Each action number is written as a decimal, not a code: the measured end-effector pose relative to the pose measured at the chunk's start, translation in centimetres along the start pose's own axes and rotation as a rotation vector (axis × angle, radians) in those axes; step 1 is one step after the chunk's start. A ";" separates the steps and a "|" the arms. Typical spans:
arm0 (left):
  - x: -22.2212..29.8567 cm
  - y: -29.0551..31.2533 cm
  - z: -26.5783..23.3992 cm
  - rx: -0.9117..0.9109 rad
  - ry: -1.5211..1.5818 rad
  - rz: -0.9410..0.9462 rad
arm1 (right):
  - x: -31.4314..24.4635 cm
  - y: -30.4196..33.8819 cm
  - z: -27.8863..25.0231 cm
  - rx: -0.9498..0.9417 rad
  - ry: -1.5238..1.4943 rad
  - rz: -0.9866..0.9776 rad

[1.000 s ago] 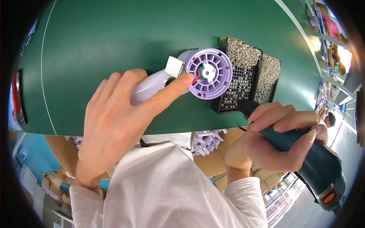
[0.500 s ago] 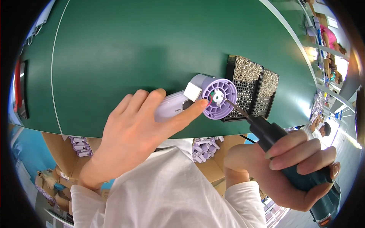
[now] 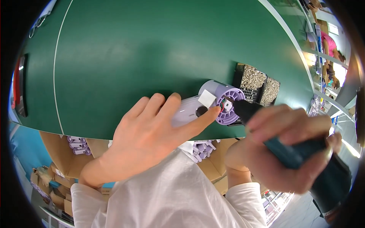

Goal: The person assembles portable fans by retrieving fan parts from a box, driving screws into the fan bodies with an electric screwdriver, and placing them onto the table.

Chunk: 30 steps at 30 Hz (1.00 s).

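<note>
A lilac appliance housing (image 3: 185, 109) lies on the green table, its round, spoked end (image 3: 234, 95) turned toward me and to the right. My left hand (image 3: 152, 127) holds the housing down, thumb and fingers around its body. One fingertip rests at the rim by a short red wire. A white hub (image 3: 227, 105) sits inside the spoked end, and a white square piece (image 3: 207, 98) is on the housing's side. In my right hand (image 3: 289, 148), blurred by motion, is a dark electric screwdriver (image 3: 245, 109). Its bit reaches into the round end near the hub; exact contact is unclear.
Black trays of small silver screws (image 3: 254, 77) stand just behind the round end, partly covered by the screwdriver. Below the table edge, cardboard boxes (image 3: 61, 152) hold lilac parts (image 3: 203, 150). A red and black object (image 3: 19, 87) lies far left. People sit at the far right.
My right hand has brought the screwdriver up and left, closer over the round end. Housing, left hand and trays appear shifted slightly right and down in view.
</note>
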State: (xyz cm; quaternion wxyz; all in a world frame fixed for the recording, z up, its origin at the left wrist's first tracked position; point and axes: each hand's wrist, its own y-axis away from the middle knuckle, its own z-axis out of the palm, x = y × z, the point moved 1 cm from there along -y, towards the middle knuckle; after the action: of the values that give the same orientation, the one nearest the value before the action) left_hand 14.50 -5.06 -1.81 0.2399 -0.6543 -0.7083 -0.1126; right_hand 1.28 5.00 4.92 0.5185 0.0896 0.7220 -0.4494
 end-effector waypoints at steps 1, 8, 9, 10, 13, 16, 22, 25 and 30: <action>0.1 0.1 0.0 0.006 0.008 -0.007 | 0.5 0.0 0.3 -0.041 0.015 -0.003; -0.1 0.4 0.3 0.048 -0.017 0.026 | 0.8 -0.7 -0.7 -0.120 0.292 -0.027; -0.1 0.4 0.3 0.052 -0.021 0.024 | 0.9 -1.0 -1.1 -0.230 0.334 -0.074; -0.1 0.5 0.3 0.045 -0.018 0.022 | 1.0 -1.0 -1.3 -0.232 0.328 -0.080; 0.2 0.4 0.0 0.014 -0.013 0.037 | 0.5 -0.6 -1.5 -0.290 0.270 -0.084; 0.3 0.3 -0.2 -0.028 -0.050 0.040 | 0.1 -0.5 -0.8 -0.246 -0.077 -0.017; 0.5 0.0 -0.8 -0.079 -0.085 -0.003 | -3.2 1.2 -5.9 0.263 -0.023 -0.272; 0.2 -0.4 -0.3 -0.061 -0.112 0.041 | -2.2 2.9 -8.6 0.597 0.146 -0.147; 0.7 -1.3 -0.2 -0.013 -0.044 -0.032 | -1.1 4.8 -10.8 0.704 0.277 0.027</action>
State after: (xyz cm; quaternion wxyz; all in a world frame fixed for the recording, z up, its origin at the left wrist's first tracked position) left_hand 13.26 -4.65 -1.10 0.2183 -0.6466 -0.7231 -0.1065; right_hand -2.54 16.16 3.76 0.3592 0.3318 0.5856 -0.6465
